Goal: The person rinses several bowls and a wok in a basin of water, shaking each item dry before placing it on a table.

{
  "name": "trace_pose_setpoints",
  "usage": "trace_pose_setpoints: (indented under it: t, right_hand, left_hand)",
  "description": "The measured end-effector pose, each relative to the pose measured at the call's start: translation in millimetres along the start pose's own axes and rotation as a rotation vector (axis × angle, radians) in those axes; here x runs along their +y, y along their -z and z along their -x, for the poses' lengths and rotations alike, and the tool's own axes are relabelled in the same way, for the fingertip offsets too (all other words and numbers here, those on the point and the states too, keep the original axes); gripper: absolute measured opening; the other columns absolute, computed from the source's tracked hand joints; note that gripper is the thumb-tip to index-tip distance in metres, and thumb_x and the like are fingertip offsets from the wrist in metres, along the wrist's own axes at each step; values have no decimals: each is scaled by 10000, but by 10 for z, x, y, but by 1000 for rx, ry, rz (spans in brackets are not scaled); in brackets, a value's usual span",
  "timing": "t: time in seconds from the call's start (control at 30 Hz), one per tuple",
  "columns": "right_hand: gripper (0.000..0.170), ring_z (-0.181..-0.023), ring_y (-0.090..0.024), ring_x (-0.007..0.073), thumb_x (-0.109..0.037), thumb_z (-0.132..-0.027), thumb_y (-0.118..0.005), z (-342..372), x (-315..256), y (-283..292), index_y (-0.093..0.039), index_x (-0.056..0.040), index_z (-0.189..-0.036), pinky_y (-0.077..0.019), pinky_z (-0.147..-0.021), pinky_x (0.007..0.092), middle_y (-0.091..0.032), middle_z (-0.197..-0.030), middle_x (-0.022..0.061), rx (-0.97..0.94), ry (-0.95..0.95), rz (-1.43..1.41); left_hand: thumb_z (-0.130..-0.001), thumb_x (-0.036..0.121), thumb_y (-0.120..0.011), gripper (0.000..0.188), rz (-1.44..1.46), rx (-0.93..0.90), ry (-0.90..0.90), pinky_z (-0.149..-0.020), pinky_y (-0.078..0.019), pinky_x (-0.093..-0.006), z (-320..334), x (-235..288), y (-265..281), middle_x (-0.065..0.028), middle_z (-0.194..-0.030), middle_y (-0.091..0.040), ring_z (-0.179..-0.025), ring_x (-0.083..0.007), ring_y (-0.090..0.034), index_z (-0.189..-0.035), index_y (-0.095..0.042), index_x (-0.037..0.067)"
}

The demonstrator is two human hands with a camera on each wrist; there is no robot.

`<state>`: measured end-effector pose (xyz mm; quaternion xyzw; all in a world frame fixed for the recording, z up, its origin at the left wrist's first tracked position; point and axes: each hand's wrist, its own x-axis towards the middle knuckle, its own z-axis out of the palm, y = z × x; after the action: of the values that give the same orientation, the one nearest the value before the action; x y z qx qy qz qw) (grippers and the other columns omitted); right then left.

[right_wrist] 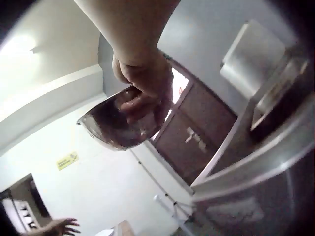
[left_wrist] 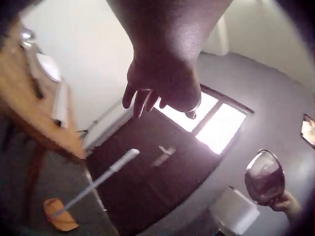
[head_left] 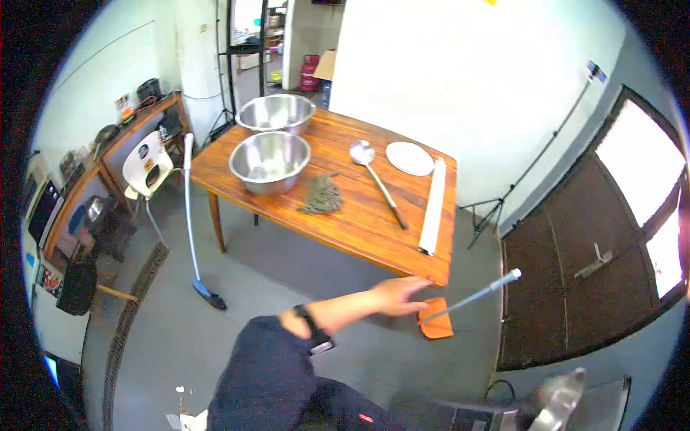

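My left hand (head_left: 399, 296) reaches out with its fingers extended beside the near right corner of the wooden table (head_left: 359, 230), holding nothing. The left wrist view shows the same hand (left_wrist: 167, 86) with its fingers apart. A shiny metal bowl (right_wrist: 115, 128) is in my right hand (right_wrist: 142, 78), whose fingers grip it at the rim and reach inside. In the head view the bowl (head_left: 560, 402) is blurred at the lower right, tilted, near a metal-edged counter. On the table are two large steel basins (head_left: 269, 161), a grey-brown rag (head_left: 322, 195) and a long-handled ladle (head_left: 381, 183).
A white plate (head_left: 410, 158) and a long white roll (head_left: 433, 208) lie on the table's right side. An orange dustpan (head_left: 435, 320) with a long handle stands by the near corner. A broom (head_left: 190, 215) stands left, near a white chair (head_left: 147, 165). A tripod (head_left: 492, 208) stands by the dark door.
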<state>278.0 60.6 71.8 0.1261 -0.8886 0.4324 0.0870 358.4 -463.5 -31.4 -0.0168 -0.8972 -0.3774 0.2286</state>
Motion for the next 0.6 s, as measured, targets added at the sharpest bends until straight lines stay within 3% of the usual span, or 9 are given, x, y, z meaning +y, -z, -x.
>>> trace_pose_setpoints:
  t: [0.03, 0.07, 0.1, 0.13, 0.17, 0.2, 0.27, 0.33, 0.6]
  right_hand:
    - [330, -856, -516, 182, 42, -707, -427, 1, 152, -322, -530, -6, -1016, -433, -649, 245, -521, -977, 106, -83, -36, -280]
    - [325, -884, -501, 190, 61, -720, -401, -5, -746, -795, -516, 14, -1020, -430, -670, 241, -485, -1060, 110, 54, -615, -607]
    - [302, -867, -513, 195, -15, -766, -414, -28, -181, -1033, -502, 2, -1054, -428, -640, 236, -493, -1061, 111, -228, 25, -120]
    - [279, -805, -529, 201, -88, -814, -394, -52, -527, -1405, -505, -28, -1063, -437, -613, 246, -499, -1058, 132, -247, -430, -578]
    - [374, -783, -554, 191, -22, -664, -488, -118, -614, -1752, -490, -22, -1038, -468, -622, 300, -553, -948, 87, -289, -483, -771]
    - [392, -828, -550, 197, 10, -653, -459, -80, -773, -2073, -481, 2, -1044, -457, -695, 308, -552, -964, 96, -366, -373, -941]
    - [467, -900, -526, 239, 44, -631, -441, -77, -1023, -2553, -439, 11, -1096, -436, -783, 349, -529, -1018, 127, -471, -421, -949]
    - [397, -887, -530, 236, 43, -656, -437, -41, -1371, -2921, -445, 8, -1052, -450, -751, 356, -535, -978, 118, -549, -487, -937]
    - [404, -902, -514, 296, 23, -708, -422, -261, -2020, -4247, -383, -13, -1108, -464, -688, 459, -497, -1028, 133, -808, -488, -893]
  left_hand:
    - [-756, 373, -575, 565, -79, 61, 156, -852, -398, -360, 480, -218, 251, -180, -1131, -473, -1029, -307, -473, -1150, -416, 0]
    - [-755, 373, -577, 556, -122, 91, 338, -858, -396, -356, 956, -373, 536, -174, -1132, -479, -1028, -297, -478, -1153, -426, 17]
    - [-750, 374, -583, 564, -137, 140, 532, -855, -399, -357, 1420, -508, 795, -164, -1135, -480, -1021, -286, -485, -1168, -419, 33]
    - [-752, 402, -562, 553, -109, 244, 725, -882, -371, -370, 1859, -541, 1020, -179, -1140, -473, -1070, -304, -442, -1142, -444, 26]
    - [-754, 404, -561, 549, -176, 296, 848, -884, -369, -376, 2257, -568, 1232, -184, -1140, -471, -1066, -313, -444, -1144, -445, 37]
    - [-760, 408, -553, 555, -207, 338, 929, -862, -385, -381, 2638, -545, 1424, -185, -1131, -478, -1040, -313, -468, -1151, -438, 32]
    - [-767, 380, -560, 546, -238, 475, 1042, -806, -419, -358, 3210, -440, 1766, -179, -1117, -488, -964, -284, -518, -1161, -428, 27]
    - [-768, 323, -585, 528, -137, 727, 1124, -741, -437, -302, 3770, -575, 1880, -154, -1076, -509, -865, -208, -550, -1168, -418, 20]
    - [-788, 142, -579, 423, 126, 1046, 1072, -697, -419, -230, 3958, -386, 2109, -99, -1045, -506, -784, -103, -516, -1167, -424, 35]
